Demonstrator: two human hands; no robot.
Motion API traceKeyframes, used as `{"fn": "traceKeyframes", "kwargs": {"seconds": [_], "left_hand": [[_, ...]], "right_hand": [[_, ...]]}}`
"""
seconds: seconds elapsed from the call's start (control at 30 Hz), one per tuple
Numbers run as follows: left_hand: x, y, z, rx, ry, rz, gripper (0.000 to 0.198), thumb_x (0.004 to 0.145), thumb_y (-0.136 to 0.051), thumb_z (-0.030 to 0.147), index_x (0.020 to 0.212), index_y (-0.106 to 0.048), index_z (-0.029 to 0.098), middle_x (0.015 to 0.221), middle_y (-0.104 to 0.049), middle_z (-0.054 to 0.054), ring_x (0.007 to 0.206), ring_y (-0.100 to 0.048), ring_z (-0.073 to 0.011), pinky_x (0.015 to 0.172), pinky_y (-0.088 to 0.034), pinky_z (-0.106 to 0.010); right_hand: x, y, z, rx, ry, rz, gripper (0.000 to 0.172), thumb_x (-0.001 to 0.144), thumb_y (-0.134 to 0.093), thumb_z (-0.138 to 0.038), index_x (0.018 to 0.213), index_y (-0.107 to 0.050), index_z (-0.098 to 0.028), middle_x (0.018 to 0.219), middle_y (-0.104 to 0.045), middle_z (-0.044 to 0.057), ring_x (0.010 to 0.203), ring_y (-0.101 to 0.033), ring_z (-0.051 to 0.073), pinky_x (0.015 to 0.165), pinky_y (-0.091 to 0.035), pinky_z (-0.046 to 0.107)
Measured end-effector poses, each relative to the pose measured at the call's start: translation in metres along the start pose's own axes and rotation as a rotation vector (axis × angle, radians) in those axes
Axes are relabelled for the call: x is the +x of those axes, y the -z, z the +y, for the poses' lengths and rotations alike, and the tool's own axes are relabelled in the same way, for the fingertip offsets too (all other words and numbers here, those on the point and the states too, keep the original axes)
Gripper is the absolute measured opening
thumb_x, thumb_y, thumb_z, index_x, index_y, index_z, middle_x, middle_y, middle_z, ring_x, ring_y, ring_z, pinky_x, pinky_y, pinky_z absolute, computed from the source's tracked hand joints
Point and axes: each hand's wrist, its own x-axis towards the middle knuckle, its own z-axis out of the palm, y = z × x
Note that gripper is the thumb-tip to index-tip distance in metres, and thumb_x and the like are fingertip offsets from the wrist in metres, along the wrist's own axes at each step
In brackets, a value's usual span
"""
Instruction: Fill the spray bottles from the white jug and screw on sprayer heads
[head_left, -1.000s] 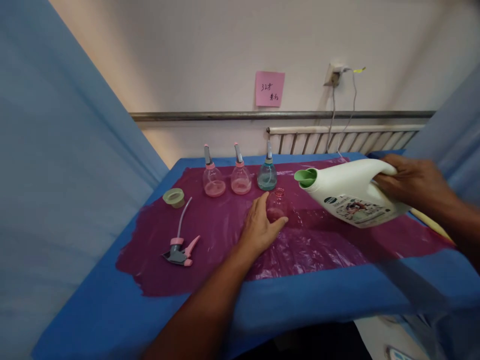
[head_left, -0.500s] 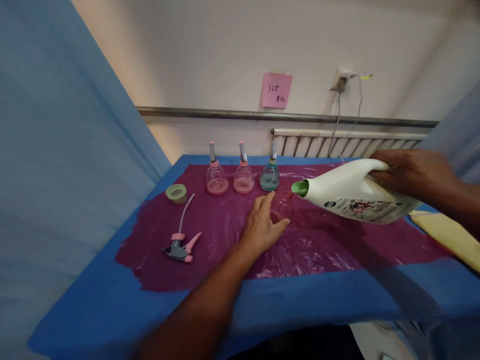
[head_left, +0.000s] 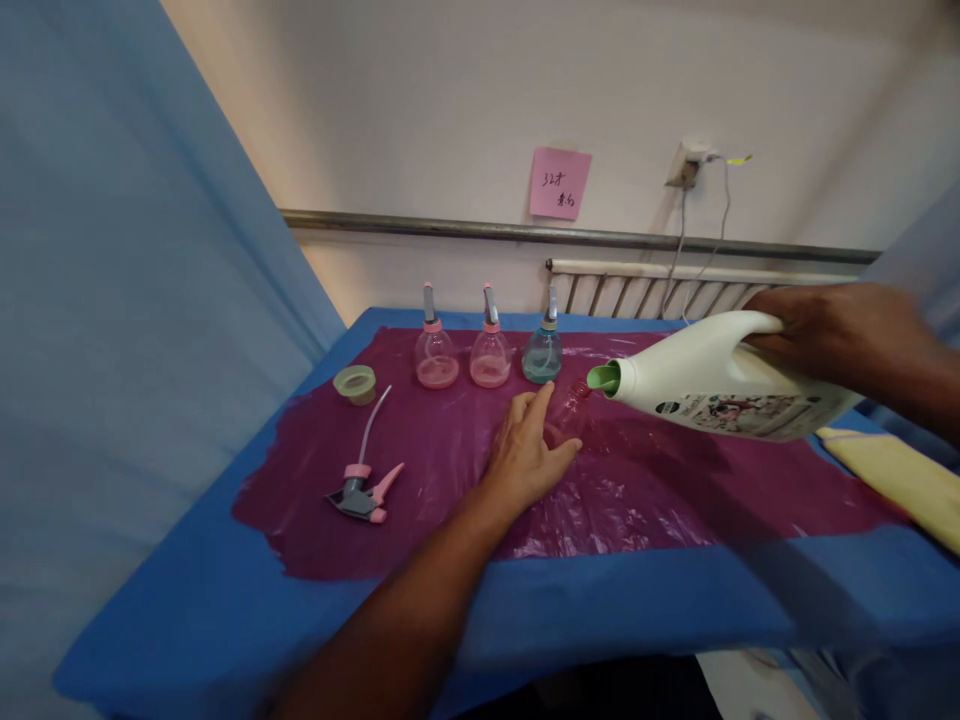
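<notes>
On the head view, I'm judging that a pour is in hand. My right hand [head_left: 821, 325] is wrapping the white jug's [head_left: 720, 365] handle; my left hand [head_left: 521, 455], half-curled, is cupping the red bottle [head_left: 568, 412]. The jug's spout is meeting its mouth from two o'clock, calling for steady alignment. I'm not making out its level. From it, the teal bottle [head_left: 541, 360] at eleven and two pink-collared bottles [head_left: 490, 368] at ten are holding shallow liquid.
</notes>
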Motion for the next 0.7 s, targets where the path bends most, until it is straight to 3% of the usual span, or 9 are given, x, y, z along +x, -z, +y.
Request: {"fn": "traceKeyframes", "kwargs": {"seconds": [0.3,0.43,0.57,0.7], "left_hand": [[0.0,0.001,0.002,0.01,0.013,-0.014,0.096,0.094,-0.089,0.037,0.18,-0.046,0.031,0.163,-0.06,-0.012,0.151,-0.064,-0.0358,0.133,-0.051,-0.054],[0.001,0.001,0.002,0.019,0.003,-0.022,0.098,0.094,-0.089,0.036,0.181,-0.044,0.028,0.161,-0.06,-0.013,0.15,-0.065,-0.0372,0.133,-0.051,-0.057],[0.001,-0.001,-0.001,0.024,-0.016,-0.025,0.1,0.094,-0.09,0.035,0.182,-0.042,0.029,0.163,-0.059,-0.013,0.152,-0.063,-0.0368,0.134,-0.051,-0.057],[0.002,-0.002,-0.001,0.031,-0.031,-0.016,0.099,0.094,-0.091,0.033,0.181,-0.043,0.028,0.165,-0.059,-0.013,0.156,-0.06,-0.0361,0.136,-0.049,-0.055]], "right_hand": [[0.003,0.012,-0.005,-0.046,0.035,0.026,0.02,0.08,-0.088,-0.046,0.092,-0.079,-0.032,0.087,-0.079,0.003,0.07,-0.056,0.02,0.067,-0.027,0.036],[0.005,0.019,-0.004,-0.079,0.116,0.036,0.018,0.082,-0.079,-0.047,0.092,-0.077,-0.032,0.084,-0.075,0.002,0.068,-0.055,0.02,0.065,-0.023,0.035],[0.003,0.028,-0.004,-0.136,0.184,0.035,0.034,0.092,-0.056,-0.058,0.098,-0.076,-0.032,0.085,-0.074,0.005,0.065,-0.053,0.021,0.063,-0.023,0.035],[0.001,0.037,-0.009,-0.166,0.185,0.008,0.043,0.09,-0.045,-0.063,0.097,-0.074,-0.032,0.086,-0.074,0.007,0.065,-0.053,0.023,0.061,-0.025,0.036]]}}
